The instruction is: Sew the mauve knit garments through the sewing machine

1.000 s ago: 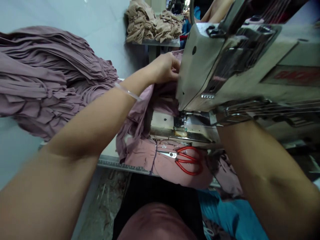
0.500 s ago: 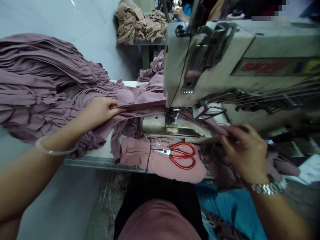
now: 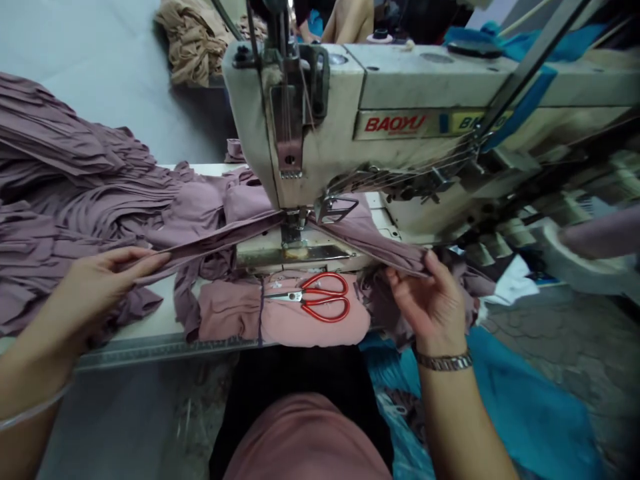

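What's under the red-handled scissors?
The scissors lie on a pink cloth bundle, with a dark tie across it by the blades. Pink cloth shows through both handle loops. Whatever is directly beneath the metal is covered, as is the bundle's underside.

Through the head camera I have both arms reaching forward, hands well apart and close to level with each other. My left forearm (image 3: 27, 380) enters at the left edge and slants up to the right; the left hand (image 3: 100, 283) shows me its back, thumb and forefinger drawn into a pinch pointing inward. My right forearm (image 3: 467, 417) rises from the bottom edge, leaning left. There the right hand (image 3: 433, 303) has its palm partly upturned, thumb above, fingers bent beneath.
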A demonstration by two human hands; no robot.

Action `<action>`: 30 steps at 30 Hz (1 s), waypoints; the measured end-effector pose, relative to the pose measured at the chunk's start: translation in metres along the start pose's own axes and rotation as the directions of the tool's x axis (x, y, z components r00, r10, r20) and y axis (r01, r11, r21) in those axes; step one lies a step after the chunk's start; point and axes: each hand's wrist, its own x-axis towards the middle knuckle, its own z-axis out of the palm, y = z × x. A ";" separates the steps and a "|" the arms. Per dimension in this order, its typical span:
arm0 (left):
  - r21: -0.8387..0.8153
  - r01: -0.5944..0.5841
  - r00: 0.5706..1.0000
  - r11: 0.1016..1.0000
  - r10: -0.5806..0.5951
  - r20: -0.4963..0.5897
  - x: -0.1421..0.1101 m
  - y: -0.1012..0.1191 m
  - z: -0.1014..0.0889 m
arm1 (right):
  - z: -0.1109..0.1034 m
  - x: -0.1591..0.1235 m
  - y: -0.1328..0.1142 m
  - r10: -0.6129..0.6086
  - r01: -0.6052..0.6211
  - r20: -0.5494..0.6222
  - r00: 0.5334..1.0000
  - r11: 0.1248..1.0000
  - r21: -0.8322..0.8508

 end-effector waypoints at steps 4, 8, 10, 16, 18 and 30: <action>-0.636 0.229 0.965 0.736 -0.257 0.051 0.010 0.016 0.007 | 0.022 -0.003 0.009 -0.236 0.238 0.053 0.970 0.971 -0.033; -0.658 -0.237 0.967 0.715 0.241 -0.087 0.008 0.055 0.039 | 0.061 -0.008 0.034 -0.390 0.805 0.720 0.573 0.431 -0.407; -0.383 -0.619 0.688 0.686 0.708 0.157 -0.003 0.068 0.064 | 0.070 -0.006 0.043 -0.088 0.960 0.956 0.280 0.016 -0.280; 0.391 -0.913 0.191 0.117 0.969 0.155 -0.020 0.059 0.113 | 0.055 0.014 0.037 0.184 0.852 0.975 0.122 -0.523 -0.008; 0.433 -0.899 0.136 0.061 0.980 0.145 -0.019 0.055 0.111 | 0.054 0.016 0.033 0.191 0.838 0.978 0.085 -0.545 0.034; 0.177 -0.952 0.273 0.250 0.955 0.115 -0.017 0.055 0.110 | 0.065 0.001 0.040 0.198 0.858 0.964 0.180 -0.510 -0.056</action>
